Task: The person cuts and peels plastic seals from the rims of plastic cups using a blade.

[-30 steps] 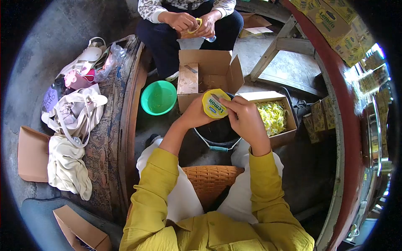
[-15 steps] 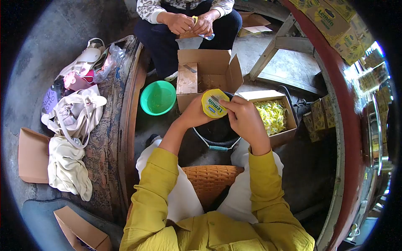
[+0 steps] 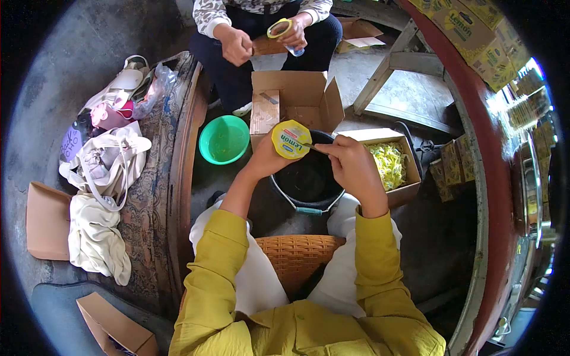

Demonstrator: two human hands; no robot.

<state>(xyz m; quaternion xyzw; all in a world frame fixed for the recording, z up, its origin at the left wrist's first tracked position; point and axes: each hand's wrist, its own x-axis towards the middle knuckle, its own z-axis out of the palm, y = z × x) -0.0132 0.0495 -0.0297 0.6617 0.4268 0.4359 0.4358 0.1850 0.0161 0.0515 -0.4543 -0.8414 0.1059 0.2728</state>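
My left hand [image 3: 265,160] is closed around a plastic drink cup with a yellow "Lemon" lid [image 3: 290,140], the printed top tilted up toward me. Close by on the right, my right hand [image 3: 355,169] is closed in a pinch on a small thin blade-like tool [image 3: 313,146]. Its tip is at the lid's right edge; I cannot tell whether it cuts in. Beneath both hands stands a black bucket [image 3: 309,184] with a teal handle grip. A cardboard box [image 3: 396,197] of yellow-and-white strips stands right of the bucket.
Across from me a seated person's hand [image 3: 295,37] holds another yellow-rimmed cup. Between us stand an open cardboard box [image 3: 265,111] and a green basin [image 3: 224,140]. Bags [image 3: 113,160] lie on the bench at left. A wooden frame [image 3: 409,62] stands at right.
The cup in my left hand has moved left, and the tool has drawn back from the lid's middle to its right edge. The other person's hands have moved apart.
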